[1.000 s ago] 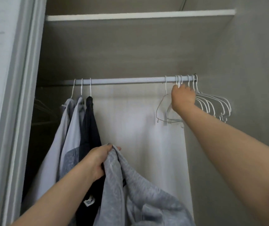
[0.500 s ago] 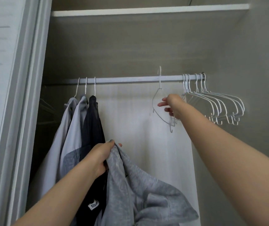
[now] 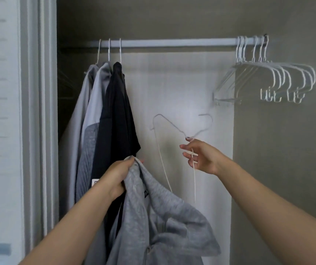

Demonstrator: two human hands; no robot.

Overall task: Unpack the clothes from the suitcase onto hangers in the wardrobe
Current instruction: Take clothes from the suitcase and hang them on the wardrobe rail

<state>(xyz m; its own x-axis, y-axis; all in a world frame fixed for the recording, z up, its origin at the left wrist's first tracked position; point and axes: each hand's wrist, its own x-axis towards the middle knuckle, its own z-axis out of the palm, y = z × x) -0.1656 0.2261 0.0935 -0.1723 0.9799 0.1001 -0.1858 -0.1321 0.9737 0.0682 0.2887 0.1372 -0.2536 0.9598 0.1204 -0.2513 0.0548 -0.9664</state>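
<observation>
Inside the wardrobe [image 3: 277,169], a white rail [image 3: 172,43] runs from side to side. At its left end three tops hang on white hangers, pressed together: two grey tops [image 3: 88,111] and, rightmost, a dark top [image 3: 117,111]. At the far right end a bunch of empty hangers [image 3: 279,77] hangs close-packed by the side wall, well apart from the clothes, with a bare stretch of rail between. Both hands are raised below that gap, apart from each other. The left hand [image 3: 118,175] grips a grey hoodie [image 3: 153,217] by a bunched edge, fingers curled round the cloth. The hoodie droops below it, just in front of the dark top, and is on no hanger. The right hand [image 3: 201,157] pinches a white wire hanger [image 3: 172,125] at its neck. It is off the rail and tilted, hook up toward the right, one wire reaching down to the hoodie's edge. A white slatted door [image 3: 0,131] stands at the left edge.
</observation>
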